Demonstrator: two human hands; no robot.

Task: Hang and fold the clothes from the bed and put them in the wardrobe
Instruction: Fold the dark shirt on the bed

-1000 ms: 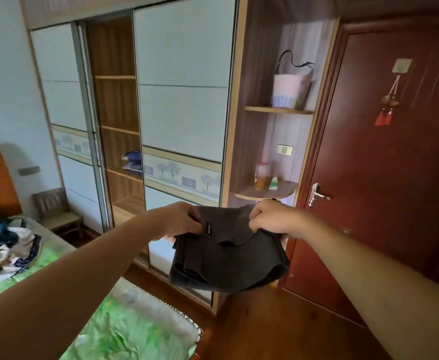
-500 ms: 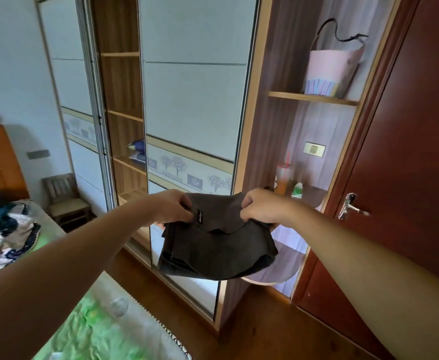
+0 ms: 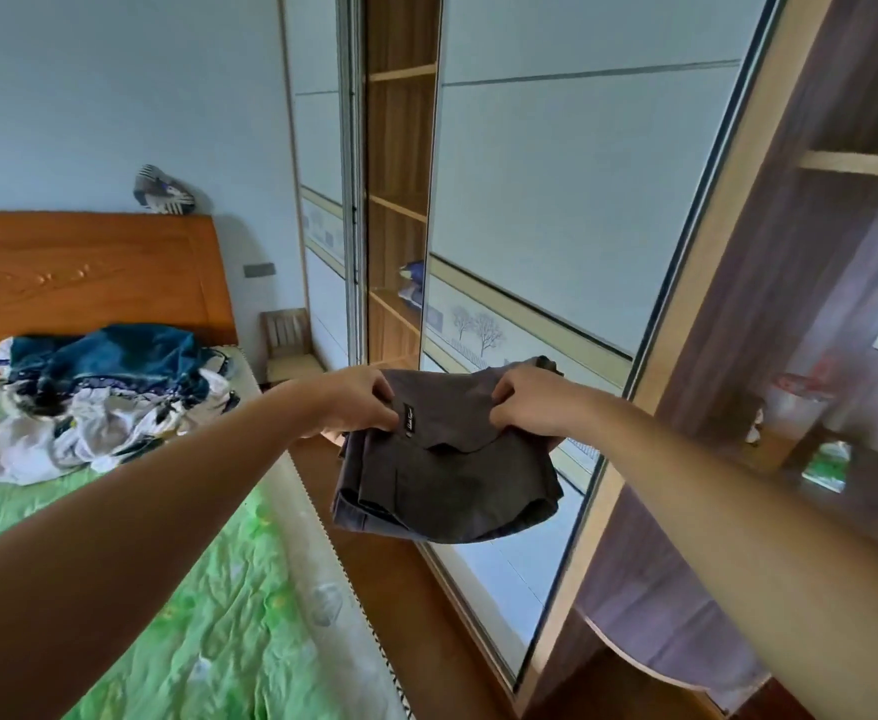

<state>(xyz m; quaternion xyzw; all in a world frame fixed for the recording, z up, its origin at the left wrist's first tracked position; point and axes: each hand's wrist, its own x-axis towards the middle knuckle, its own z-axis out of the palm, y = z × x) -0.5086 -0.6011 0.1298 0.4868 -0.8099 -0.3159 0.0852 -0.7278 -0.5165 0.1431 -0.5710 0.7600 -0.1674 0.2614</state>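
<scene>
A folded dark grey garment (image 3: 447, 485) with a small black label hangs in the air between my hands, in front of the wardrobe. My left hand (image 3: 359, 402) pinches its top left edge and my right hand (image 3: 528, 407) grips its top right edge. The wardrobe (image 3: 556, 200) has white sliding doors, and a narrow open section (image 3: 398, 226) with wooden shelves shows straight ahead. A blue folded item (image 3: 412, 283) lies on one of those shelves. A heap of clothes (image 3: 109, 397), dark blue and white, lies on the bed at the left.
The bed (image 3: 208, 605) with a green sheet and orange wooden headboard (image 3: 89, 283) fills the lower left. A small wooden chair (image 3: 289, 340) stands by the wall. Open corner shelves (image 3: 816, 407) with small bottles are at the right. Wooden floor runs between bed and wardrobe.
The view has swung left and closer to the wardrobe: the door and bag shelf have left the frame, the headboard has come in. Both hands still hold the grey garment the same way.
</scene>
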